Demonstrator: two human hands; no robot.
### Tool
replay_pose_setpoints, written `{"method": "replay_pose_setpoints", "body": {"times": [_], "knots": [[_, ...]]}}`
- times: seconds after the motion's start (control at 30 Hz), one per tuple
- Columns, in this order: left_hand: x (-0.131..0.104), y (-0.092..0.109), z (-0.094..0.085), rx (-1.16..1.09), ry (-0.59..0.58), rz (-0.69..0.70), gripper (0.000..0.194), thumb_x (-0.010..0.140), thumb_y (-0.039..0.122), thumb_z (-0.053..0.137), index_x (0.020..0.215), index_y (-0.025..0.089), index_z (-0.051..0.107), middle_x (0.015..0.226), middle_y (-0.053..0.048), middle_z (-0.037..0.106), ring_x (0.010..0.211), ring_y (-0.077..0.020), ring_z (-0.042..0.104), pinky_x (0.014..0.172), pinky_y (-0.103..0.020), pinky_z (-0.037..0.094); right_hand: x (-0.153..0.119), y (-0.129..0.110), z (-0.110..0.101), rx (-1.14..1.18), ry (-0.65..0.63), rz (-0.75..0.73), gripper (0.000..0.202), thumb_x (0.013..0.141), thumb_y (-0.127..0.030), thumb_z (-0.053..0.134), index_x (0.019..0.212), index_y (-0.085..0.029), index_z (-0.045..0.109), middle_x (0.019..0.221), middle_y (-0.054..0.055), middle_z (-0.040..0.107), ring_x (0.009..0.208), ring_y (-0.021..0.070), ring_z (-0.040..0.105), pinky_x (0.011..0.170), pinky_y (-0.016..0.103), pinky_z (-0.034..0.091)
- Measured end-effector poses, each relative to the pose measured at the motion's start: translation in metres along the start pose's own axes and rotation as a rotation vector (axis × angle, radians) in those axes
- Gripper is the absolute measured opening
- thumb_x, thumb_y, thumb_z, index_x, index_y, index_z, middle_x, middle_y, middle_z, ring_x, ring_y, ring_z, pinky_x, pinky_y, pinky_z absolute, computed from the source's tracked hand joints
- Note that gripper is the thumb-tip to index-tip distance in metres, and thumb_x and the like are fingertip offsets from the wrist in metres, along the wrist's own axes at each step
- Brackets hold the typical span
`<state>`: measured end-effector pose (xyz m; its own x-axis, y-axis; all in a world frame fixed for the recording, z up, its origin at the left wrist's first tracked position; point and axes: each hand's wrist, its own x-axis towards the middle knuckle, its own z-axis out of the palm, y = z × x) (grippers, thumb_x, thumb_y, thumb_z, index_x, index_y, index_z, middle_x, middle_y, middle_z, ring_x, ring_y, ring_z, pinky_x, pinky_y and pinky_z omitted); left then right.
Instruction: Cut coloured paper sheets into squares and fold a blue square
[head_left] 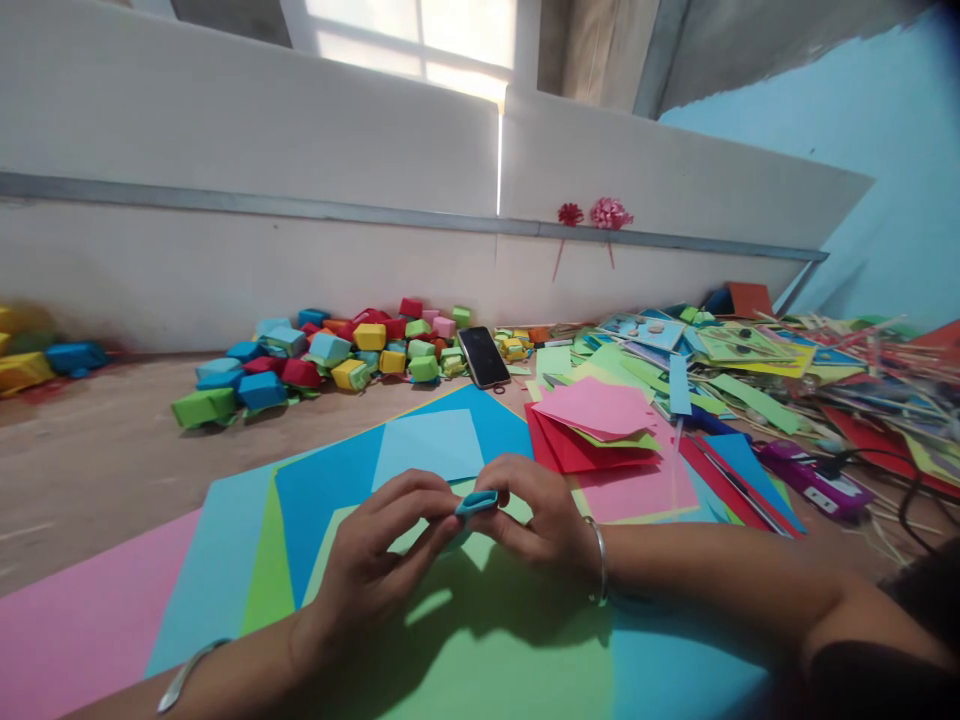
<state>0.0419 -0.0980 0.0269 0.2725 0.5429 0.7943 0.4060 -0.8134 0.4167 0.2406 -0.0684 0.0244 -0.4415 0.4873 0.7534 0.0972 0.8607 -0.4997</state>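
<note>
Between my two hands is a small folded piece of blue paper (477,503), lifted over the coloured sheets. My left hand (382,550) pinches its left end between thumb and fingers. The fingers of my right hand (536,510) close on its right end. Beneath them lies a light green sheet (495,640), with shadows of both hands on it. A light blue sheet (431,440) lies just beyond my fingers, on top of darker blue paper (319,500).
Folded paper blocks (330,348) are piled along the wall, with a phone (484,357) at their right. Pink and red papers (596,410) lie right of centre. Farther right are a purple power strip (814,480) and a heap of paper strips and sticks (757,385).
</note>
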Motion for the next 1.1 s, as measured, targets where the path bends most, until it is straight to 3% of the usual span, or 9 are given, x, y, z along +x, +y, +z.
{"method": "replay_pose_setpoints", "body": {"times": [0.2, 0.57, 0.8, 1.1], "knots": [[0.001, 0.005, -0.003, -0.022, 0.016, 0.023, 0.009, 0.09, 0.017, 0.065, 0.097, 0.023, 0.065, 0.077, 0.001, 0.068, 0.067, -0.0124, 0.065, 0.063, -0.021, 0.056, -0.001, 0.007, 0.001, -0.082, -0.023, -0.225, 0.008, 0.098, -0.023, 0.058, 0.103, -0.019, 0.061, 0.089, 0.007, 0.07, 0.087, 0.0163, 0.064, 0.078, 0.028, 0.054], [0.005, 0.01, -0.004, -0.015, 0.011, 0.028, 0.01, 0.089, 0.013, 0.065, 0.085, 0.022, 0.064, 0.074, 0.001, 0.068, 0.067, -0.0117, 0.066, 0.06, -0.019, 0.054, 0.0, 0.006, -0.002, -0.066, 0.0, -0.212, 0.018, 0.099, -0.034, 0.058, 0.109, -0.019, 0.062, 0.089, 0.007, 0.072, 0.083, 0.0157, 0.066, 0.078, 0.028, 0.057], [0.002, 0.008, -0.003, -0.014, 0.017, -0.003, 0.014, 0.089, 0.01, 0.063, 0.082, 0.022, 0.059, 0.072, 0.002, 0.064, 0.068, -0.0111, 0.063, 0.062, -0.02, 0.052, 0.002, 0.004, -0.002, -0.059, 0.03, -0.249, 0.018, 0.099, -0.033, 0.058, 0.101, -0.017, 0.065, 0.085, 0.008, 0.074, 0.083, 0.0151, 0.069, 0.075, 0.025, 0.057], [0.004, 0.009, -0.005, 0.032, 0.008, 0.006, 0.015, 0.089, 0.01, 0.06, 0.081, 0.023, 0.057, 0.071, 0.002, 0.063, 0.065, -0.0124, 0.063, 0.06, -0.021, 0.051, 0.001, -0.003, -0.003, -0.024, 0.02, -0.139, 0.016, 0.097, -0.032, 0.062, 0.098, -0.017, 0.068, 0.085, 0.007, 0.075, 0.082, 0.0153, 0.07, 0.076, 0.028, 0.057]]}}
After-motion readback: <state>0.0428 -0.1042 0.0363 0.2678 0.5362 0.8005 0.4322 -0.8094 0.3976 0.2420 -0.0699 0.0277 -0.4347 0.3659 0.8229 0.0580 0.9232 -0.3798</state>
